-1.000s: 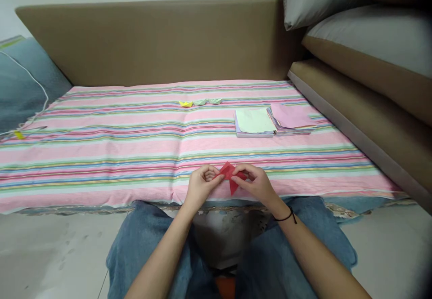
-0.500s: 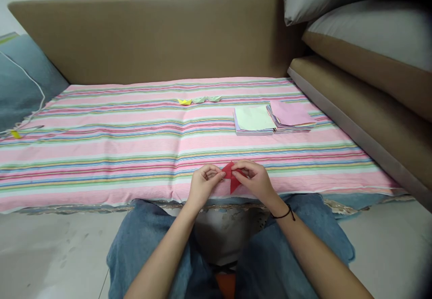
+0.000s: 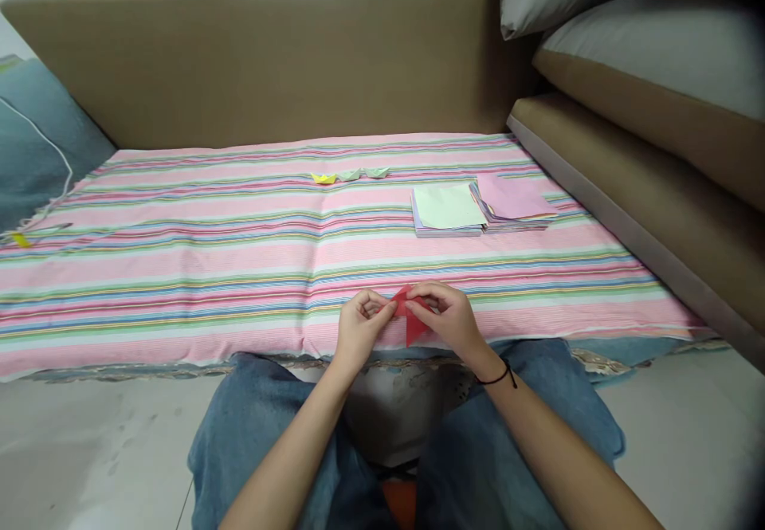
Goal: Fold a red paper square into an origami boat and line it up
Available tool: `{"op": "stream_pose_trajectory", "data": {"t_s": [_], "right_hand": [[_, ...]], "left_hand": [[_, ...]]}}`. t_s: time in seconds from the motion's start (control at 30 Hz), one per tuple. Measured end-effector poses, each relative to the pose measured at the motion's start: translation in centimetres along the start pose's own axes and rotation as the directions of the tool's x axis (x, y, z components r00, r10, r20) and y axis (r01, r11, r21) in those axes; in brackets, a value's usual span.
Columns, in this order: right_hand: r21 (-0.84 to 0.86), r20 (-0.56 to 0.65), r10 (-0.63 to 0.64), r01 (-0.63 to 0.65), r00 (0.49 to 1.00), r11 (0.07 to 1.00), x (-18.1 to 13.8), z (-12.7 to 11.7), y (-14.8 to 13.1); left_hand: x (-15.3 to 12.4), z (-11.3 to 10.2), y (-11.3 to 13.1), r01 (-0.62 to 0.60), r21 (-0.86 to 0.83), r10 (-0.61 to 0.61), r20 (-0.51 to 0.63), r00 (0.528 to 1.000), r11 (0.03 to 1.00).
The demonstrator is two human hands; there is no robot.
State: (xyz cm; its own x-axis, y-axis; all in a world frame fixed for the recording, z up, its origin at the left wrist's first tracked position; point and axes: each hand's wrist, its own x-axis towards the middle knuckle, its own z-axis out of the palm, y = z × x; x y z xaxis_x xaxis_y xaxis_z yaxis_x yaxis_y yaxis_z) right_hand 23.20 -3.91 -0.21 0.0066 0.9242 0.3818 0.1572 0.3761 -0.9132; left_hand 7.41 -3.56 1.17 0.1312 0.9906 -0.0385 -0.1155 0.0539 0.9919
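On striped sheet (image 3: 179, 259), near edge: left hand (image 3: 358, 329) and right hand (image 3: 449, 319) pinching folded red paper (image 3: 412, 319); paper stacks (image 3: 481, 207) lying at 1 o'clock.

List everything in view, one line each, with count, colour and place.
red paper: 1, red, pinched between both hands at the cloth's near edge
paper stacks: 2, pastel, right on cloth
folded figures: 3, yellow and pale green, far centre of cloth
cloth: 1, pink striped, over the seat
cushions: several, grey and tan, right
cable: 1, white, far left
left hand: 1, on red paper
right hand: 1, on red paper
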Motion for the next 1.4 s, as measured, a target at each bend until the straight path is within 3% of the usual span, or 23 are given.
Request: {"op": "stream_pose_trajectory", "data": {"t_s": [0.43, 0.63, 0.77, 0.9, 1.0, 1.17, 1.4], "right_hand": [[0.043, -0.044, 0.061, -0.059, 0.997, 0.997, 0.0, 0.1, -0.1], [0.06, -0.061, 0.063, -0.059, 0.996, 0.996, 0.1, -0.1, -0.4], [0.041, -0.059, 0.041, -0.039, 0.997, 0.998, 0.2, -0.6, -1.2], [0.003, -0.031, -0.022, 0.022, 0.999, 1.0, 0.3, -1.0, -1.6], [-0.003, -0.029, -0.061, 0.061, 0.998, 0.998, 0.2, -1.0, -1.3], [-0.034, -0.027, -0.094, 0.093, 0.995, 0.995, 0.1, -1.2, -1.2], [-0.095, 0.165, -0.214, 0.232, 0.963, 0.968, 0.4, -1.7, -2.2]], "left_hand": [[-0.1, 0.3, 0.0, -0.009, 0.02, 0.009, -0.013, 1.0, 1.0], [0.1, -0.3, 0.1, -0.124, 0.096, 0.116, 0.08, 0.99, 0.988], [0.2, -1.1, 0.7, -0.264, 0.238, 0.215, 0.215, 0.953, 0.935], [0.3, -1.5, 1.2, -0.475, 0.347, 0.37, 0.329, 0.869, 0.809], [0.3, -1.5, 1.1, -0.536, 0.38, 0.41, 0.365, 0.836, 0.754], [0.0, -1.4, 0.7, -0.542, 0.384, 0.45, 0.308, 0.838, 0.748], [0.0, -1.5, 0.8, -0.484, 0.329, 0.453, 0.169, 0.875, 0.811]]}}
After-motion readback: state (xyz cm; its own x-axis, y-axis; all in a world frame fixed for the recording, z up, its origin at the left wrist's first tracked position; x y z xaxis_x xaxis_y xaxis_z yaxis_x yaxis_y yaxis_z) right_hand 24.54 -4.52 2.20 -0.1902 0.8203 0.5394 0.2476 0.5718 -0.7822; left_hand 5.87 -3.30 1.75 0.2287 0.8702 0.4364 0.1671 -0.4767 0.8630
